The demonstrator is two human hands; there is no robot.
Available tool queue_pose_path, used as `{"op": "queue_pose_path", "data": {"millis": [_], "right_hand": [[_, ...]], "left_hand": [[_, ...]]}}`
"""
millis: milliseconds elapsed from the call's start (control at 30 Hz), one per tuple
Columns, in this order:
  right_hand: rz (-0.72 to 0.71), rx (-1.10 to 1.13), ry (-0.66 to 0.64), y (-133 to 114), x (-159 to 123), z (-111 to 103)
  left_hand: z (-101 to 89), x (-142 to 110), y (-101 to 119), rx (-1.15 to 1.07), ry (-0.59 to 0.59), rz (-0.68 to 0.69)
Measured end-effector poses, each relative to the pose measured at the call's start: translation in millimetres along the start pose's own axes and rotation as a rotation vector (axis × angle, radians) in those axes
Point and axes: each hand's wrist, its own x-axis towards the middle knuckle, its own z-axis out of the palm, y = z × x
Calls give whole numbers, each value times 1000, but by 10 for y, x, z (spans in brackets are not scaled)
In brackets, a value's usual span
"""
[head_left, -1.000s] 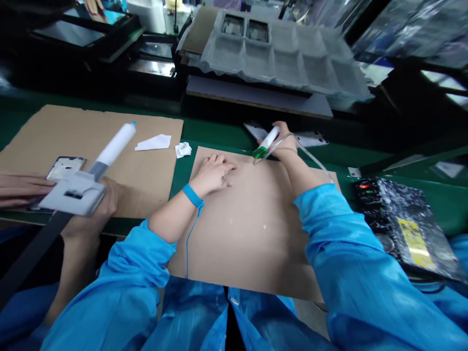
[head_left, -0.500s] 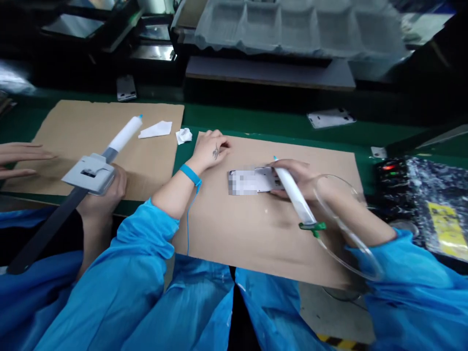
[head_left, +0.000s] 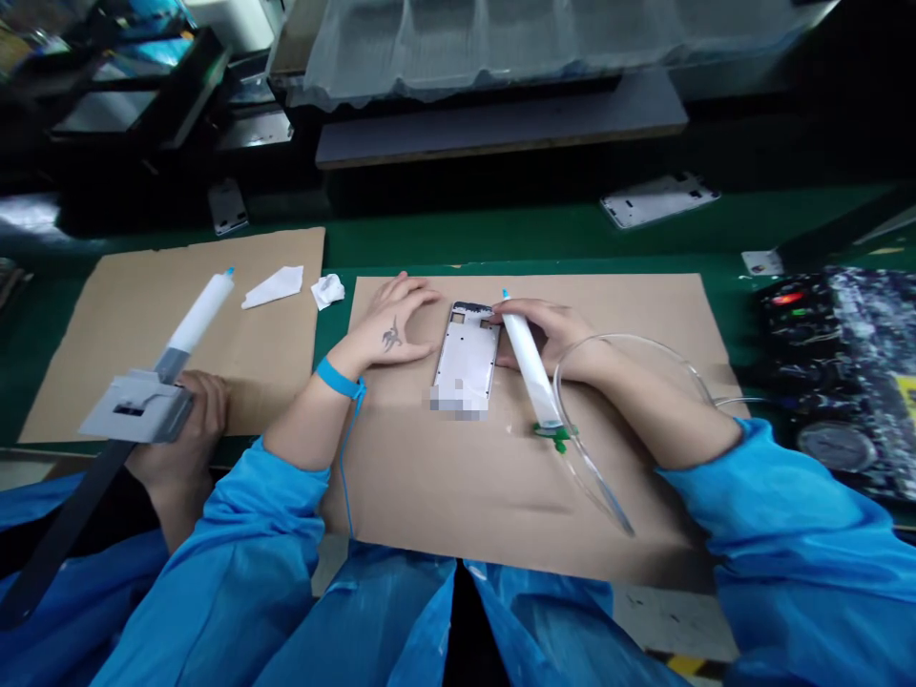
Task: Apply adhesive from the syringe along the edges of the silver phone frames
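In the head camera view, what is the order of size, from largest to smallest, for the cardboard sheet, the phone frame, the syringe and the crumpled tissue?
1. Cardboard sheet
2. Phone frame and syringe: they look alike, so I do not rank them.
3. Crumpled tissue

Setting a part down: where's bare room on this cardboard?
Bare brown cardboard sheet lies below the white phone frame, left of the clear plastic tubing, and top right above the right hand. It's crowded around the frame, between left hand and white syringe.
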Motion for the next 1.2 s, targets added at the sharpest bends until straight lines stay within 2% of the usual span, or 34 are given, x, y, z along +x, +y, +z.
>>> {"op": "queue_pose_path", "data": {"millis": [100, 233, 333, 433, 500, 567, 700, 933, 1200], "right_hand": [[-5, 120, -42, 31, -7, -2], [71, 249, -69, -44, -31, -15], [169, 376, 90, -150, -33, -17], [338, 494, 245, -259, -8, 16], [440, 542, 228, -332, 15, 60], [483, 567, 178, -399, 30, 113], [495, 541, 123, -482, 31, 194], [439, 261, 168, -503, 52, 221], [413, 208, 162, -438, 96, 271]], "left_hand": [[16, 34, 23, -35, 27, -51], [51, 52, 138, 2, -27, -42], [83, 42, 217, -11, -49, 40], [114, 32, 259, -31, -56, 79], [142, 30, 280, -37, -46, 83], [175, 34, 305, -49, -26, 71], [229, 43, 356, -74, 23, 62], [258, 73, 347, -128, -4, 72], [294, 107, 284, -197, 31, 63]]}}
